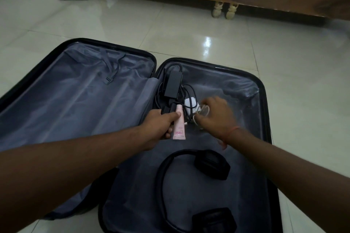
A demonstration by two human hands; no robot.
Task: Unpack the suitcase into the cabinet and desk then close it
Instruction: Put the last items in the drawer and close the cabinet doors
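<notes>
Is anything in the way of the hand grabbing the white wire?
Nothing visible blocks it. The right hand is already at the coiled white cable, fingers on its loops. The black charger cords lie just beside it, touching the white plug.
</notes>
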